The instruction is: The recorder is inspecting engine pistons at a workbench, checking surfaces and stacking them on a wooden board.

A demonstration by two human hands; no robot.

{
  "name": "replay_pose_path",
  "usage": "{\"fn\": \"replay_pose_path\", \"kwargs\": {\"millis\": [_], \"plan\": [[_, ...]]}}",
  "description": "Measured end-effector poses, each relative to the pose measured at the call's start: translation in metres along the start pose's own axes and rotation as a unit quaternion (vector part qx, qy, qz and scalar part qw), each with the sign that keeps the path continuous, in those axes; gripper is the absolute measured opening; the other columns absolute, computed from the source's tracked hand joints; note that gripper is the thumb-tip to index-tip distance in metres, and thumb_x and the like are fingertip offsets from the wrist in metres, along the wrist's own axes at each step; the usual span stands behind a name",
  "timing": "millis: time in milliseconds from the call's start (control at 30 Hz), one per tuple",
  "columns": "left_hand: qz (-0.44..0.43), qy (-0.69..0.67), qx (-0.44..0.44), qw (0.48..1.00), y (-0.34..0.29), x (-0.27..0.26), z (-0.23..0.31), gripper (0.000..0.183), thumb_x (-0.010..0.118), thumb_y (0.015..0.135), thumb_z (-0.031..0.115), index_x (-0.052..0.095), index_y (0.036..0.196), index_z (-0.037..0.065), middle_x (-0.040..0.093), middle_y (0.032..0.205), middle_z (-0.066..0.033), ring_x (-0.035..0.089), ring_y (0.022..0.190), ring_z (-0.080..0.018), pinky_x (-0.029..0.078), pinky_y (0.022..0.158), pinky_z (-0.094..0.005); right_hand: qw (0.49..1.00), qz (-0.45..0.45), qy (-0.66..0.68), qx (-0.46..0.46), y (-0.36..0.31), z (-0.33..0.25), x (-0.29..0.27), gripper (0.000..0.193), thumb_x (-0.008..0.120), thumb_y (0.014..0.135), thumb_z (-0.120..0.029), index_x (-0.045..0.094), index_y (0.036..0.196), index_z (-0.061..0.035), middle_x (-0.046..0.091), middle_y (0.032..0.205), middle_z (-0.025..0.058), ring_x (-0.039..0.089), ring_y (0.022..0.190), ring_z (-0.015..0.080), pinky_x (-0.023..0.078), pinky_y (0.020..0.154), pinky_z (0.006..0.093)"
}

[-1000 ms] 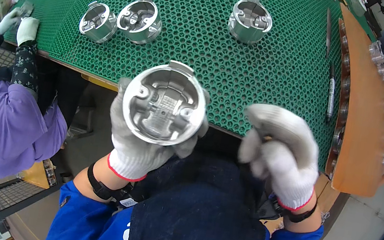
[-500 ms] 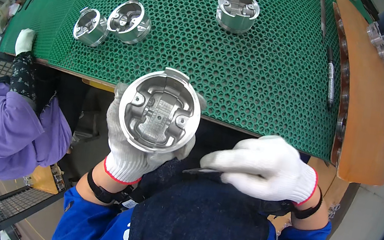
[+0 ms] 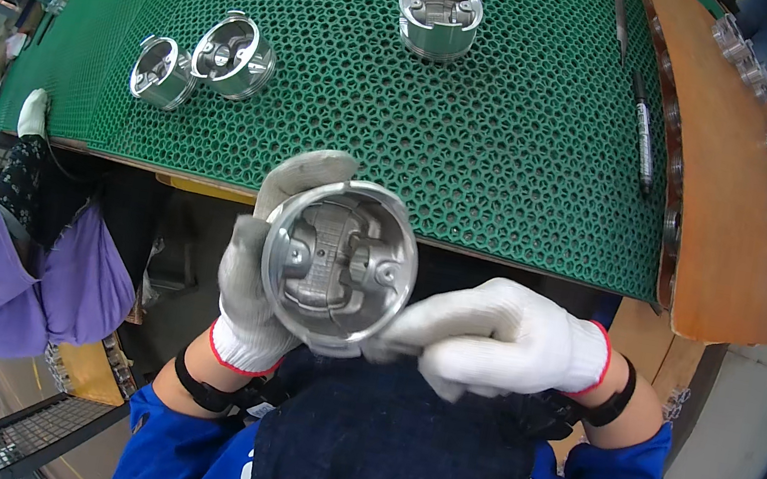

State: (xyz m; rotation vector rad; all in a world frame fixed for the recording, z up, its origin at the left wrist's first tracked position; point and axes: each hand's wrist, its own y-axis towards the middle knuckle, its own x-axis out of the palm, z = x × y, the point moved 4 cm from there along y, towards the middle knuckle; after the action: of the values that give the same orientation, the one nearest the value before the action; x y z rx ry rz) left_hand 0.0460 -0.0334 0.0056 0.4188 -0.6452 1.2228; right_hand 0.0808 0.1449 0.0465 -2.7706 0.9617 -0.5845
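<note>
My left hand (image 3: 260, 265), in a white knit glove, is wrapped round the left side of a silver metal piston (image 3: 323, 260). The piston's hollow underside, with its two pin bosses, faces up at me, just off the table's front edge. My right hand (image 3: 513, 343), gloved too, is closed, and its fingertips are at the lower right of the piston's rim. The thin metal blade it grips showed half a second ago; now the fingers hide it. Whether the blade touches the rim I cannot tell.
On the green perforated mat (image 3: 333, 59) stand another piston (image 3: 438, 20) and a pair of pistons (image 3: 234, 57) at left. A black marker (image 3: 641, 141) lies by a brown board (image 3: 716, 194) on the right. A person in a purple top (image 3: 13, 269) works at the left.
The piston has turned in my left hand and shifted right and slightly down. My right hand has moved left to the piston's rim. The view has shifted a little.
</note>
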Motion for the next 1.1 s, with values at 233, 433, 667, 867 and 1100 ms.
{"fn": "replay_pose_path", "kwargs": {"millis": [233,433,667,867,1100], "plan": [[0.031,0.01,0.177,0.984,0.003,0.021,0.029,0.099,0.053,0.076,0.075,0.029,0.142,0.005,0.043,0.134,-0.0238,0.052,0.117,-0.037,0.048,0.095,-0.0572,0.901,0.228,0.182,-0.322,-0.03,-0.014,-0.032,0.034,0.051,0.086,-0.007,0.056,0.118,0.0066,0.063,0.082,0.0158,0.055,0.047,0.0137,0.045,0.039,0.0229],[-0.144,-0.279,-0.117,0.942,0.0,0.015,0.007,0.06,0.045,0.096,0.045,0.035,0.139,0.004,0.042,0.129,-0.0363,0.059,0.062,-0.0241,0.041,0.038,-0.0189,0.925,0.274,-0.213,-0.156,-0.02,-0.008,-0.017,0.041,0.058,0.082,-0.005,0.061,0.123,-0.0086,0.064,0.078,0.0062,0.056,0.049,0.0131,0.045,0.043,0.0272],[-0.182,-0.304,-0.148,0.923,0.002,0.011,0.005,0.058,0.05,0.095,0.037,0.033,0.14,0.005,0.04,0.131,-0.0351,0.063,0.066,-0.0277,0.048,0.04,-0.0208,0.757,0.319,-0.523,-0.226,0.001,-0.018,-0.006,0.025,0.069,0.076,-0.017,0.068,0.1,-0.0211,0.054,0.064,0.0038,0.058,0.051,0.0217,0.046,0.044,0.0328],[-0.14,-0.237,-0.101,0.956,0.001,0.012,0.007,0.062,0.046,0.095,0.046,0.032,0.139,0.005,0.042,0.13,-0.0344,0.064,0.067,-0.0289,0.049,0.04,-0.023,0.851,0.225,-0.411,-0.236,-0.003,-0.016,-0.006,0.021,0.066,0.08,-0.014,0.068,0.101,-0.0178,0.062,0.073,0.0049,0.064,0.065,0.0233,0.053,0.057,0.0329],[0.042,-0.062,-0.066,0.995,0.002,0.003,0.001,0.079,0.05,0.085,0.063,0.039,0.134,0.002,0.055,0.119,-0.0238,0.062,0.1,-0.0308,0.057,0.078,-0.0394,0.775,0.258,-0.541,-0.199,-0.003,-0.036,-0.019,0.029,0.066,0.072,-0.001,0.068,0.1,-0.0076,0.066,0.084,0.0098,0.065,0.068,0.0251,0.053,0.059,0.0337]]}}
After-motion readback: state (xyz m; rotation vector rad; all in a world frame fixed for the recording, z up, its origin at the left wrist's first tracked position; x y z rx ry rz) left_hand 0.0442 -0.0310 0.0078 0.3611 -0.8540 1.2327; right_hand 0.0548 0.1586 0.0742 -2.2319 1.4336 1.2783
